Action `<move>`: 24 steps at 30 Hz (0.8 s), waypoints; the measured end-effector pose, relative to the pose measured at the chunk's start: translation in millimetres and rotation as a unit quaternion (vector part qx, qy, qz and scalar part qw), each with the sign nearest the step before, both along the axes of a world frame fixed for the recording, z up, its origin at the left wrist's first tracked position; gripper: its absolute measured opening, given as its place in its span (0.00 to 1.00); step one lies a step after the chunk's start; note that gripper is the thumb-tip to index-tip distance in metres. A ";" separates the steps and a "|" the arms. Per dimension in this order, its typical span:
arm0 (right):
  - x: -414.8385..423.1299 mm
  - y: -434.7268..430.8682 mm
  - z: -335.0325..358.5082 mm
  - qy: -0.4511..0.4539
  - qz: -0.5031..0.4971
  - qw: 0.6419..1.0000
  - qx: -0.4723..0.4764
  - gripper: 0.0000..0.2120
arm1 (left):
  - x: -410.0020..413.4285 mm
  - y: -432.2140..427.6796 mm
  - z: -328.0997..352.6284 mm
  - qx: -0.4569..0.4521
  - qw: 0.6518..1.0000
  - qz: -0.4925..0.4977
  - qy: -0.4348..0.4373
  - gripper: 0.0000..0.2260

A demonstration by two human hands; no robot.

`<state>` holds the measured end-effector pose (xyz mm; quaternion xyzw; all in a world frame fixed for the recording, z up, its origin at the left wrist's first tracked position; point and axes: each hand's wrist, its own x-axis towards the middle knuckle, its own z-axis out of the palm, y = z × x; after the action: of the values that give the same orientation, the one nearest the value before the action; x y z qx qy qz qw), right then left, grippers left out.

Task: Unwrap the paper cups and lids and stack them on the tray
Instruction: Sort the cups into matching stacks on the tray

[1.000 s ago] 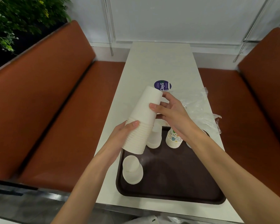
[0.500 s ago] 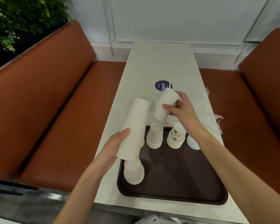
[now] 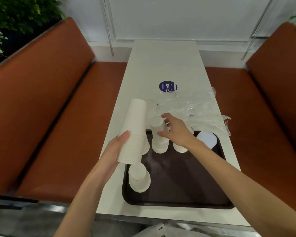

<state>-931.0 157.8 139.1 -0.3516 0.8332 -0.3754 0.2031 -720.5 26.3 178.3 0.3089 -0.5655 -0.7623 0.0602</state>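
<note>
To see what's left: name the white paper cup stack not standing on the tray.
The tall stack of white paper cups, gripped by the left hand and tilted in the air; the shorter stacks stand on the dark brown tray.

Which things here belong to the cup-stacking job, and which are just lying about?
Job: tall cup stack in left hand; short cup stack in right hand; front cup stack; white lid; tray.
Lying about: empty plastic wrapper; blue sticker; orange benches; plant.

Bare left hand [image 3: 117, 152], bare right hand [image 3: 177, 132], slim wrists, forearms uncovered to the frame edge
</note>
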 end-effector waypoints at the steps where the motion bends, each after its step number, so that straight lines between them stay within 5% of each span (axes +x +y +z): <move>1: -1.0 -0.5 -0.3 0.007 0.000 1.000 0.009 0.30 | -0.8 0.4 -0.2 -0.002 1.000 -0.001 -0.002 0.29; 7: 0.8 1.2 -4.1 0.039 0.048 0.989 0.133 0.37 | -6.2 -0.2 -3.1 -0.007 1.000 -0.007 0.003 0.26; 12: 11.0 -7.5 23.9 0.073 0.053 0.996 -0.008 0.27 | -12.6 -0.3 -7.1 -0.012 1.000 -0.022 0.003 0.16; 15: 11.0 -11.7 49.7 -0.110 0.000 0.986 -0.124 0.13 | -17.5 1.6 -9.1 -0.005 1.000 -0.009 -0.007 0.20; 18: 10.9 -9.5 61.3 -0.348 0.019 0.921 -0.171 0.13 | -21.7 6.9 -4.7 -0.018 1.000 -0.018 -0.003 0.24; 24: 4.9 -7.0 66.7 -0.337 -0.004 0.915 -0.224 0.19 | -25.3 12.2 -3.0 -0.039 0.999 -0.031 -0.013 0.28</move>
<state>-926.1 150.7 205.8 -0.2372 0.6109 -0.6490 0.3863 -745.8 38.6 175.3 0.2984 -0.6051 -0.7369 0.0413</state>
